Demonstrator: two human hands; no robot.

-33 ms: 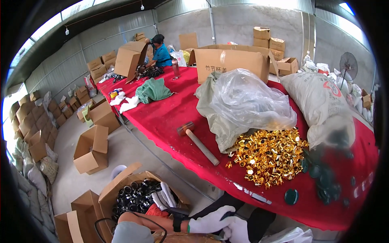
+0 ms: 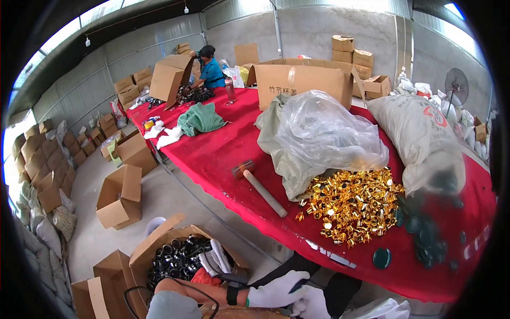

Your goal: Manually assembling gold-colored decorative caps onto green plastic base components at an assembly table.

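Observation:
My left hand point(image 2: 273, 290), in a white knitted glove with a dark band on the wrist, reaches in from the lower left. It meets my right hand point(image 2: 312, 303), also white-gloved, above my dark trousers. Fingers of both hands are bent and close together; whatever they hold, if anything, is hidden. Beyond them, on the red-covered table point(image 2: 234, 183), lies a heap of shiny gold-coloured small parts point(image 2: 353, 207). A mallet point(image 2: 260, 189) with a pale handle rests left of the heap. Near the table edge sits a dark green round disc point(image 2: 381, 258).
A carton point(image 2: 139, 260) of black ring-like parts stands at lower left. Clear plastic point(image 2: 334, 130), a full woven sack point(image 2: 419, 133) and a large carton point(image 2: 303, 85) occupy the table. Across it, a person in blue point(image 2: 213, 72) handles a tilted carton point(image 2: 169, 80). Dark smears blur the right side.

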